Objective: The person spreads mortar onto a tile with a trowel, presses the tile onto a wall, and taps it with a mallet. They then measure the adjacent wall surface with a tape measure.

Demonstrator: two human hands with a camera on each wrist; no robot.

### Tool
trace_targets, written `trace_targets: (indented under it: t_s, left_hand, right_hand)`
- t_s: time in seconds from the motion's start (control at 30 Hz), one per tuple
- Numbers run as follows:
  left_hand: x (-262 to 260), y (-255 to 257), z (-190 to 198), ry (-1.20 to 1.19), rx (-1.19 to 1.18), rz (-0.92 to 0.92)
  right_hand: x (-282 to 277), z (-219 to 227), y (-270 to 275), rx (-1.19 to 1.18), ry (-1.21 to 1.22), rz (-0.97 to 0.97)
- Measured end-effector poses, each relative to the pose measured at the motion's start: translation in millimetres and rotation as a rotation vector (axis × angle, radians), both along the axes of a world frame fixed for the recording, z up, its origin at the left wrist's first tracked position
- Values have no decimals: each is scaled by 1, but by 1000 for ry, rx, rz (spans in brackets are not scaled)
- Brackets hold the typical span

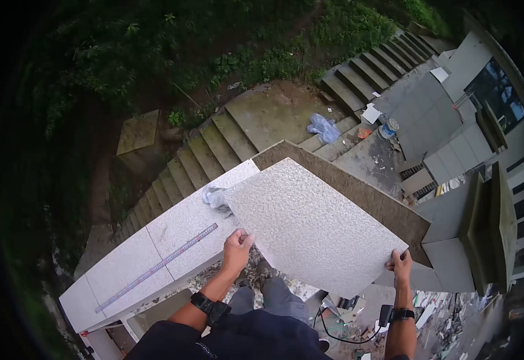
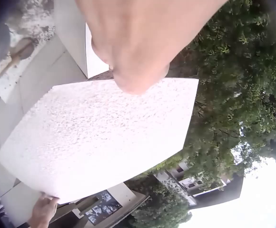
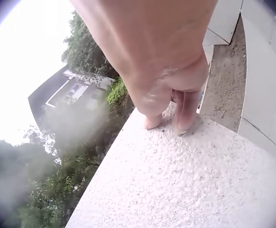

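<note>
A large pale slab with a rough speckled face (image 1: 316, 222) is held tilted over the wall corner. The left hand (image 1: 238, 247) pinches its near left edge; in the left wrist view that hand (image 2: 138, 52) covers part of the slab (image 2: 104, 133). At the slab's right corner the right hand (image 1: 400, 264) grips with fingers curled over the edge, and the right wrist view shows its fingertips (image 3: 183, 126) on the rough face (image 3: 166, 175). Beside the slab's left corner lies a grey-white cloth (image 1: 215, 199).
Pale slabs (image 1: 178, 246) top the wall on the left, with a long ruler (image 1: 157, 267) on them. An uncovered rough wall top (image 1: 358, 201) runs behind the held slab. Beyond are concrete steps (image 1: 214, 138), a blue plastic bag (image 1: 323, 128) and a bucket (image 1: 388, 129). Debris and a cable lie below.
</note>
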State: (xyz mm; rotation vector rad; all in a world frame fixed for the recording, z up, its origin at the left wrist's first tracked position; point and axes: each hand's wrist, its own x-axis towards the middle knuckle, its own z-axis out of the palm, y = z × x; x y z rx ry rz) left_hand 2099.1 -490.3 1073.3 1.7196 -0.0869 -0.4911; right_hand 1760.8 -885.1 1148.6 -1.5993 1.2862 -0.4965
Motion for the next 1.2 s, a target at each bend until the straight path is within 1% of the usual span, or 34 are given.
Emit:
trace_targets:
  t_s: [0.03,0.13,0.17,0.2,0.23,0.3,0.37,0.43,0.47,0.57,0.63,0.67,0.73,0.87,0.97,1.03,1.1,1.2]
  left_hand:
    - [14,-22,-10,-27,66,-45]
    - [42,-76,-40,20,30,-13]
    - [42,-86,-53,28,35,9]
    - [50,-100,-62,19,105,15]
    - [61,-115,-73,13,182,13]
    - [76,-139,-100,51,219,23]
    - [107,-171,-124,71,298,39]
    - [120,-185,-152,100,337,54]
    - [127,-193,-162,118,344,66]
    - [144,-212,-172,124,408,99]
    - [159,-220,-172,101,494,68]
    - [163,-221,-197,137,487,93]
    - [168,-223,-196,147,502,107]
    - [174,-229,-191,169,552,127]
    - [173,-231,-193,194,583,134]
    - [175,-231,-192,189,599,142]
    - [177,-230,-195,256,600,126]
    - [176,-229,-198,217,628,141]
  right_hand:
    - [8,-4,-20,9,57,-14]
    - [34,-26,-71,31,131,2]
    - [42,-40,-88,45,167,7]
    - [58,-52,-112,46,165,31]
    - [72,-67,-132,69,218,39]
    - [82,-100,-160,124,305,34]
    - [123,-130,-209,152,297,73]
    - [142,-164,-244,160,333,121]
    - [157,-176,-258,174,363,113]
    - [189,-203,-277,211,422,121]
    - [207,-216,-288,212,404,141]
    - [212,-225,-295,219,414,158]
    - [214,-246,-306,250,355,154]
    - [233,-250,-316,222,462,194]
    - [238,-251,-317,255,418,184]
    - [238,-251,-316,222,408,216]
    - [239,-250,-313,227,396,221]
    - [236,-251,-309,231,381,226]
